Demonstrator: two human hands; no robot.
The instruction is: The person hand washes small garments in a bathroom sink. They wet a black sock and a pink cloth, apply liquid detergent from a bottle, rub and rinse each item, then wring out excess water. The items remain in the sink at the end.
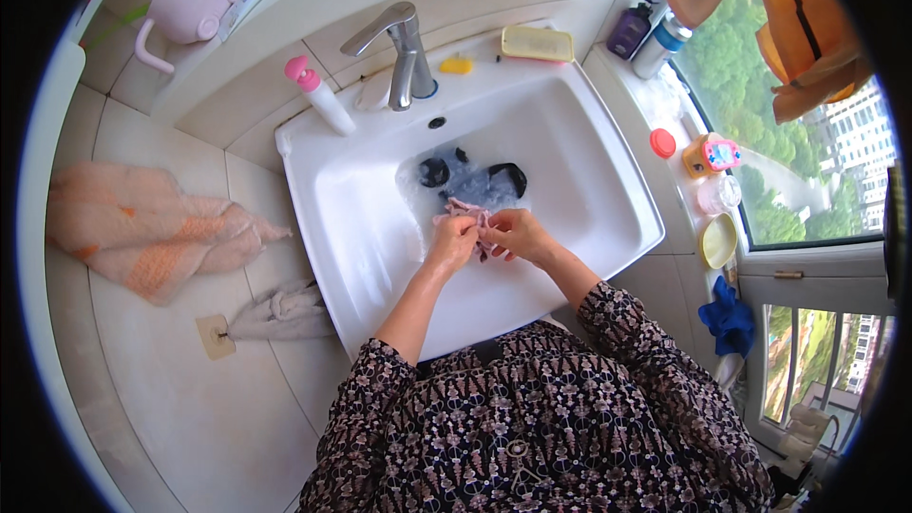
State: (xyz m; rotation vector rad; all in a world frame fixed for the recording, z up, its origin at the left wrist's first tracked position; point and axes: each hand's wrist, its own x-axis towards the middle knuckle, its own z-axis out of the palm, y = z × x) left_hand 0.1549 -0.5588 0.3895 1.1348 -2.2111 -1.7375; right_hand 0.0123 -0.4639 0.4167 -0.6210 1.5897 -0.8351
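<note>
My left hand (454, 242) and my right hand (519, 234) meet over the near part of a white washbasin (342, 285). Both sets of fingers grip a bunched pink cloth (467, 211) between them. Just beyond it, dark fabric (509, 177) lies partly under cloudy, sudsy water (467, 182) in the basin. Behind the water stands a chrome single-lever faucet (410, 64). The folds of the pink cloth hide its full shape, and some of my fingertips are covered by it.
A pump bottle (329, 103), a yellow piece of soap (456, 65) and a yellow soap box (537, 43) stand on the basin's back ledge. Towels (164, 228) hang at left. On the right sill are bottles (661, 45), a red lid (662, 143) and a blue cloth (727, 317).
</note>
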